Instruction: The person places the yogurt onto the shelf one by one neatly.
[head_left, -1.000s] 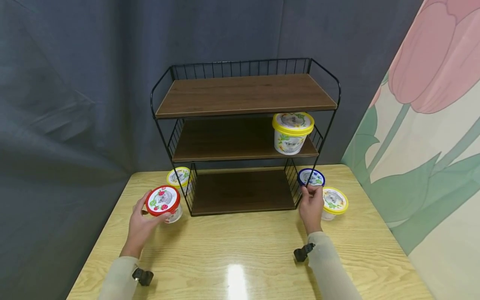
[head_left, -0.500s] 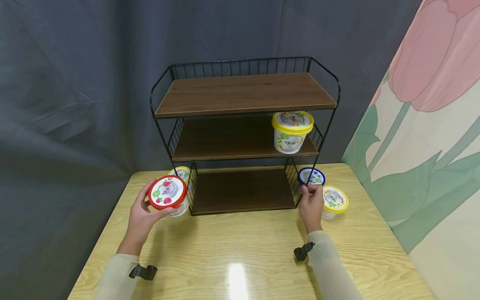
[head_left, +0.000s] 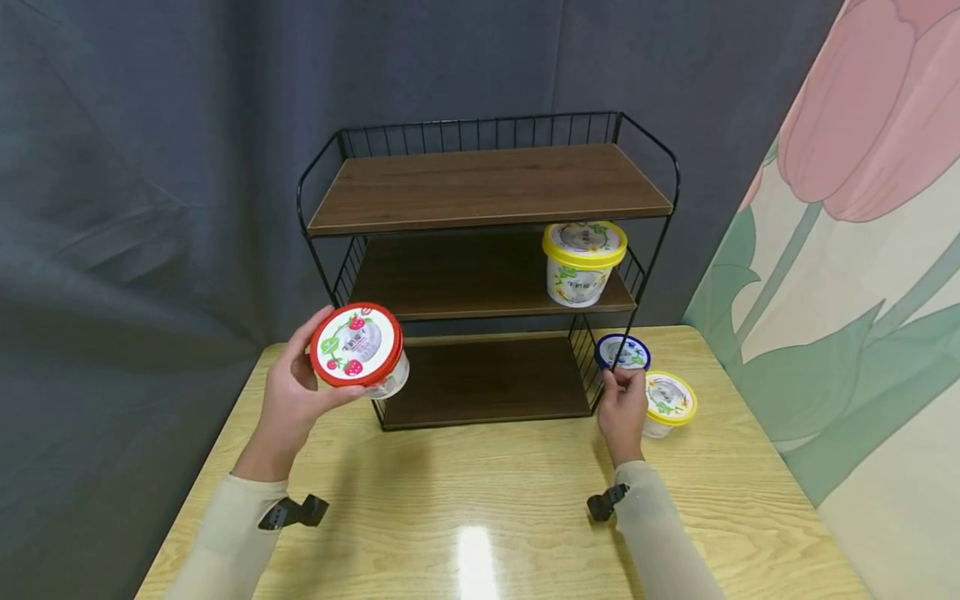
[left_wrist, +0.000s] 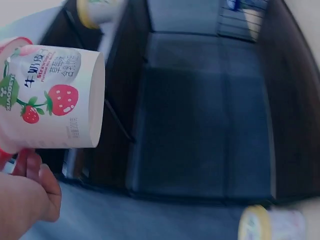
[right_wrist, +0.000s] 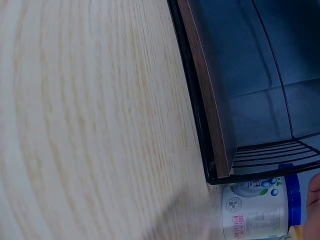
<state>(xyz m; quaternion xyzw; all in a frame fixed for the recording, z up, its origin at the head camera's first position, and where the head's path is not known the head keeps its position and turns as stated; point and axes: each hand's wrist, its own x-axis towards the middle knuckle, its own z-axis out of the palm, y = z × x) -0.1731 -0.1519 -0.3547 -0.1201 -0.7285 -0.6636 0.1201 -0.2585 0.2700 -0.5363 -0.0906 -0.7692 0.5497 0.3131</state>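
My left hand [head_left: 285,404] grips a white paper tub with a red lid [head_left: 357,344], thumb and fingers around its sides. The tub is raised off the table, lid tilted toward me, overlapping the left front of the rack in the head view. Strawberries are printed on the tub's side [left_wrist: 55,100] in the left wrist view. My right hand [head_left: 624,417] holds the front right post of the black wire rack [head_left: 487,315] low down. Just behind it is a blue-lidded tub [head_left: 622,353], and a yellow-lidded tub [head_left: 670,400] stands to its right.
The rack has three brown shelves. A yellow-lidded tub [head_left: 583,265] stands at the right end of the middle shelf [head_left: 457,279]. Another yellow-lidded tub [left_wrist: 270,223] shows low in the left wrist view. A dark curtain [head_left: 450,58] hangs behind the wooden table [head_left: 420,500].
My left hand has lifted the red-lidded tub up and to the right, toward the rack, and it now hides the yellow-lidded tub at the left. My right hand has stayed put.
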